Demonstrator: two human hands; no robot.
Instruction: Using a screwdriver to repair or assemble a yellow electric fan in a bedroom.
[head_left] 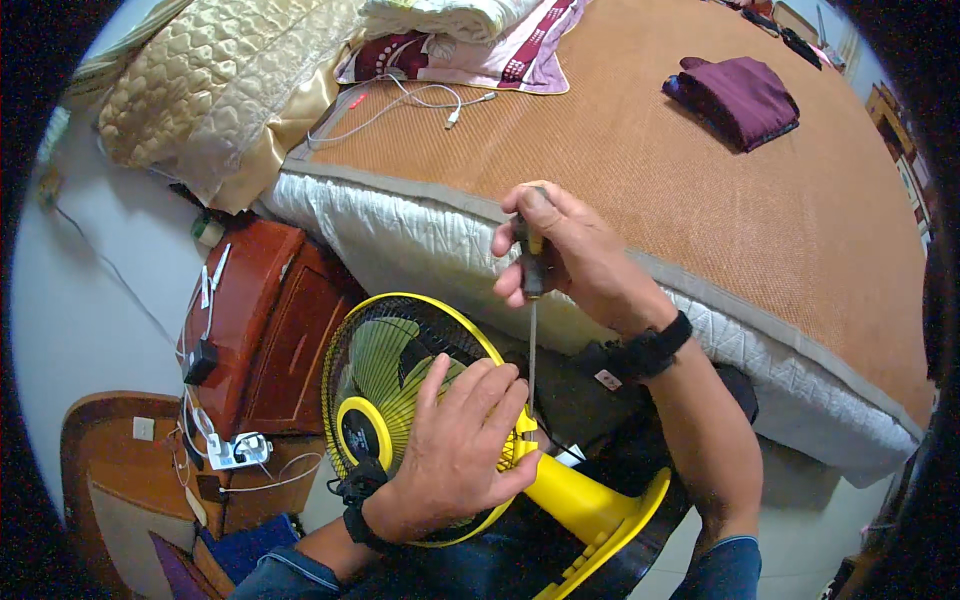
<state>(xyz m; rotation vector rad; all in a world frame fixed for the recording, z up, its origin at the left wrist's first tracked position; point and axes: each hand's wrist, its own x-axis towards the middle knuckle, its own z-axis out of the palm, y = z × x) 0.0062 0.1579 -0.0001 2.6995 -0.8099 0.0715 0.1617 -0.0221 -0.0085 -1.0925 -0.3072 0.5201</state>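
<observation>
The right hand [575, 262] wraps shut around a yellow-handled screwdriver [531, 300], holding it upright so its tip meets the rear of the yellow fan [420, 400], while the left hand [460, 450] lies spread across the grille to steady it, beside the bed [700, 170] and red cabinet [265, 320].

- Your right hand [575, 260] grips a screwdriver [532, 300], tip down.
- Your left hand [460, 445], just below, presses on the yellow fan [400, 370] grille.
</observation>
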